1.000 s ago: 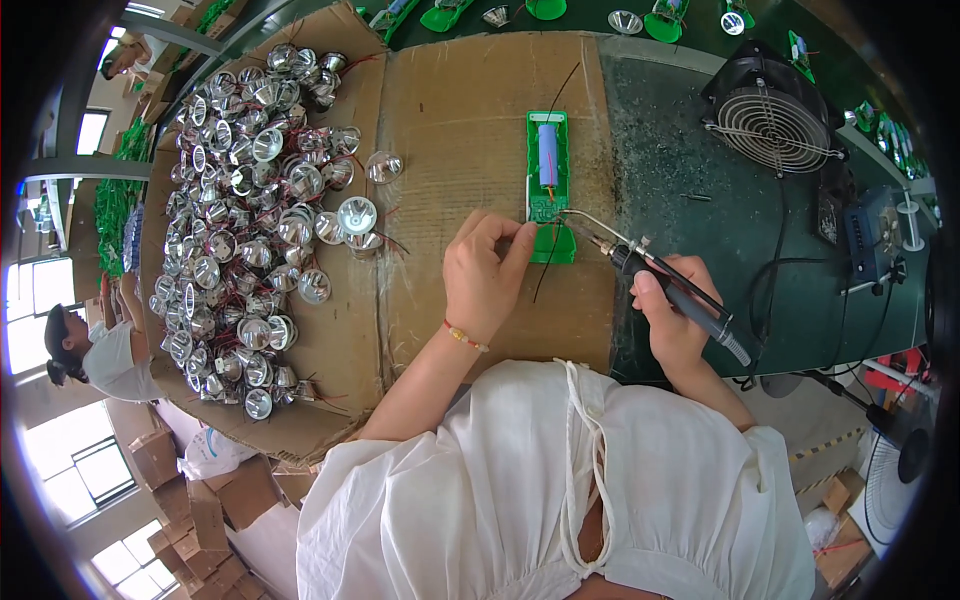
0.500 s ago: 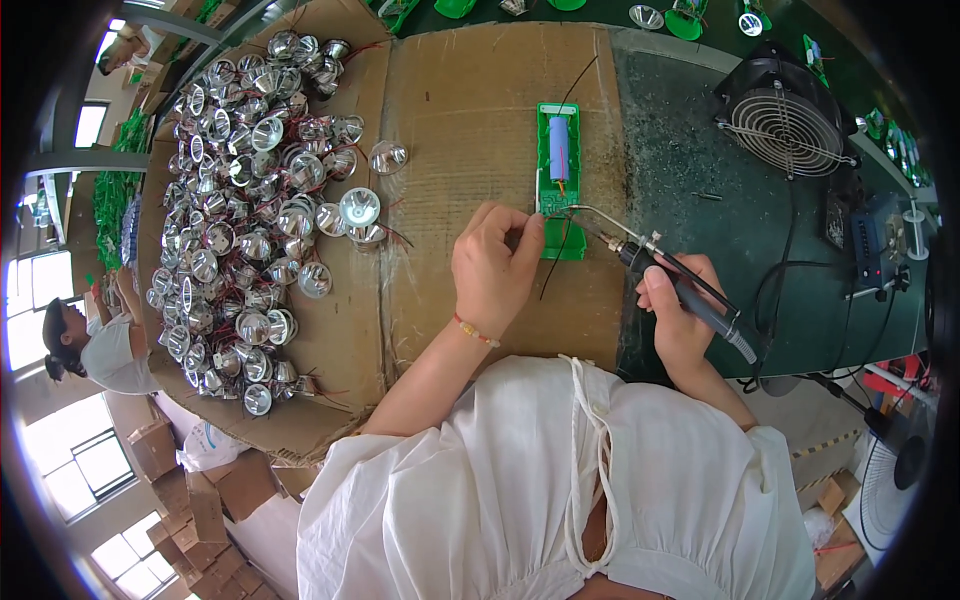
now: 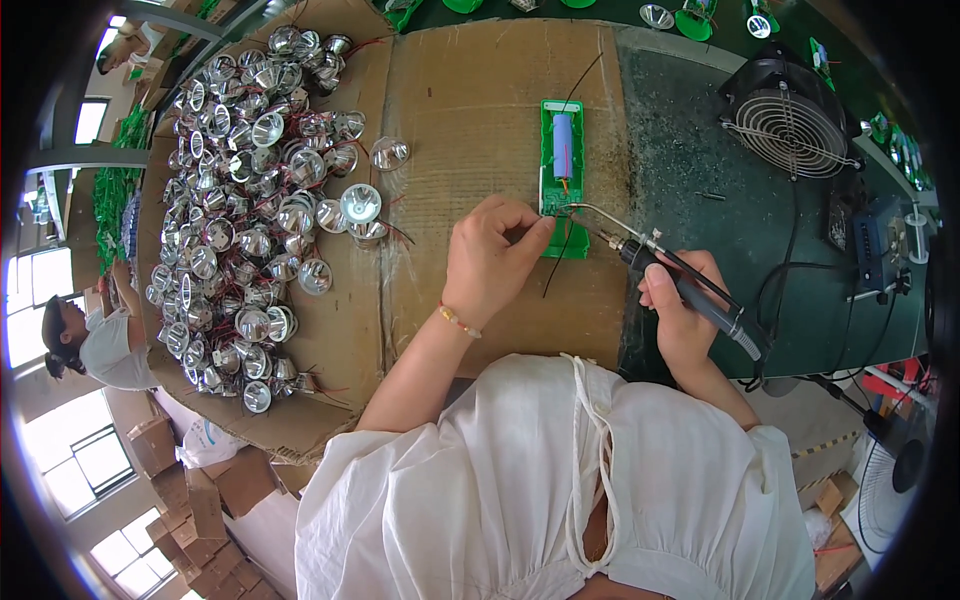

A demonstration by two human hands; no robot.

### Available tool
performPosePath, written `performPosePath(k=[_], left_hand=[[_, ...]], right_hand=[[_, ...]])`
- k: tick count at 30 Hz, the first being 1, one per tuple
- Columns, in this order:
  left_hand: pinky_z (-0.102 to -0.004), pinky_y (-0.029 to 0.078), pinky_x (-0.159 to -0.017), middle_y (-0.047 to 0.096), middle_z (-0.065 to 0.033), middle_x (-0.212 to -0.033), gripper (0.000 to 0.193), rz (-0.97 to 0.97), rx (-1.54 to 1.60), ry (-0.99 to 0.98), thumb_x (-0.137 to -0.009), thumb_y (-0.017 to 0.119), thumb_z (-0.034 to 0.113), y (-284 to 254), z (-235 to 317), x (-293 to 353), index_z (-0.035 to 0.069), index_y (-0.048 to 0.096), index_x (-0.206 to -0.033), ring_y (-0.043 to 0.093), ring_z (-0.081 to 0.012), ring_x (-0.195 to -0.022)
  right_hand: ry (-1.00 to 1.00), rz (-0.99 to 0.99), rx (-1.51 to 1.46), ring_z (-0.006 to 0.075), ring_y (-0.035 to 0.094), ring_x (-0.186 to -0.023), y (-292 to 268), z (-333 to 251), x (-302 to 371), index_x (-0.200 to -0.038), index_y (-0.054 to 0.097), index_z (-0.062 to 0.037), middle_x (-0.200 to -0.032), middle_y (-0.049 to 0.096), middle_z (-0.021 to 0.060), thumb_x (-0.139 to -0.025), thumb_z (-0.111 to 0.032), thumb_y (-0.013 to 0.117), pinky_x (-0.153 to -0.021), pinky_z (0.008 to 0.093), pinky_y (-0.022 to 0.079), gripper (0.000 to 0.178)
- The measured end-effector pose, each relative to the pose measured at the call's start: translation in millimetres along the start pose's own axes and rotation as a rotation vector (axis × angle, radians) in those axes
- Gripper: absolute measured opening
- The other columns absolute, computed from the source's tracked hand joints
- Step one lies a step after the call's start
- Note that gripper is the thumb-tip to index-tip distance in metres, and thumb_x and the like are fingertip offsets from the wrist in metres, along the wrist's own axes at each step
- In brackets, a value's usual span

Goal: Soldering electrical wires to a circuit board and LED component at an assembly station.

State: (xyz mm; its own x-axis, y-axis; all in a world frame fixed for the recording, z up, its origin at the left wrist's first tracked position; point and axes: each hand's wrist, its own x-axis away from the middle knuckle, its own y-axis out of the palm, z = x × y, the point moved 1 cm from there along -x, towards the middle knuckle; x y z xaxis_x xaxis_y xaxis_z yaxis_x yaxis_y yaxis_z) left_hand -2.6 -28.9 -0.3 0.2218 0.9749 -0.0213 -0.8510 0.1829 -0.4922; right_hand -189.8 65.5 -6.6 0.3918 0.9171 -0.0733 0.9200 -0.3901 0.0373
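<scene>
In front of me a green plastic housing (image 3: 573, 244) lies lengthwise on the cardboard, with a violet cylindrical battery cell (image 3: 563, 150) and a small green circuit board (image 3: 558, 199) inside. One thin black wire (image 3: 583, 77) sticks out past its far end; another (image 3: 553, 268) trails out at its near end. My left hand (image 3: 495, 245) is closed, thumb and forefinger pinched at the board's left edge; what they hold is hidden. My right hand (image 3: 682, 308) grips a soldering iron (image 3: 690, 292) with a curved metal feed tube (image 3: 603, 213), its tip at the board from the right.
A heap of silver reflector cups (image 3: 250, 210) with thin wires fills the cardboard box at left. A black fan (image 3: 785, 125) with a wire grille stands at far right, near a blue soldering station (image 3: 882, 245). Cables hang along the right. A person (image 3: 110, 345) sits at far left.
The view has shifted slightly. My left forearm has tilted a little, its wrist moving left, while the pinched fingers stay by the board. The iron's tip remains at the board.
</scene>
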Motion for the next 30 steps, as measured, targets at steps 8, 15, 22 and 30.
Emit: performPosePath(k=[8, 15, 22, 30], left_hand=[[-0.0302, 0.043, -0.054, 0.057, -0.0098, -0.070, 0.019, -0.128, -0.014, -0.119, -0.072, 0.066, 0.017, -6, 0, -9, -0.001, 0.062, -0.067, 0.055, -0.0186, -0.057], [-0.0315, 0.044, -0.056, 0.058, -0.0102, -0.071, 0.022, -0.157, -0.009, -0.153, -0.073, 0.066, 0.019, -6, -1, -11, -0.001, 0.062, -0.067, 0.056, -0.0203, -0.060], [-0.0236, 0.037, -0.050, 0.052, -0.0008, -0.063, 0.020, -0.176, 0.031, -0.110, -0.076, 0.068, 0.014, -7, 0, -14, -0.001, 0.059, -0.067, 0.047, -0.0067, -0.057], [-0.0312, 0.044, -0.057, 0.058, -0.0112, -0.071, 0.022, -0.191, -0.001, -0.179, -0.072, 0.066, 0.020, -6, -3, -15, -0.002, 0.063, -0.069, 0.055, -0.0202, -0.060]], right_hand=[[0.064, 0.007, -0.046, 0.0078, 0.054, -0.053, 10, -3, -7, -0.083, 0.053, 0.0013, -0.066, 0.059, 0.0073, -0.080, -0.010, 0.065, -0.049, 0.0203, 0.045, 0.017], [0.130, 0.008, -0.059, 0.0077, 0.053, -0.052, 10, -4, -8, -0.083, 0.053, 0.0007, -0.065, 0.059, 0.0074, -0.081, -0.010, 0.064, -0.048, 0.0194, 0.043, 0.015], [0.121, 0.034, -0.164, 0.0081, 0.053, -0.052, 10, -3, -7, -0.086, 0.053, 0.0002, -0.065, 0.058, 0.0076, -0.083, -0.009, 0.062, -0.048, 0.0191, 0.043, 0.014], [0.139, -0.008, -0.076, 0.0084, 0.053, -0.053, 10, -2, -8, -0.086, 0.052, 0.0006, -0.066, 0.059, 0.0078, -0.082, -0.011, 0.063, -0.049, 0.0196, 0.044, 0.016]])
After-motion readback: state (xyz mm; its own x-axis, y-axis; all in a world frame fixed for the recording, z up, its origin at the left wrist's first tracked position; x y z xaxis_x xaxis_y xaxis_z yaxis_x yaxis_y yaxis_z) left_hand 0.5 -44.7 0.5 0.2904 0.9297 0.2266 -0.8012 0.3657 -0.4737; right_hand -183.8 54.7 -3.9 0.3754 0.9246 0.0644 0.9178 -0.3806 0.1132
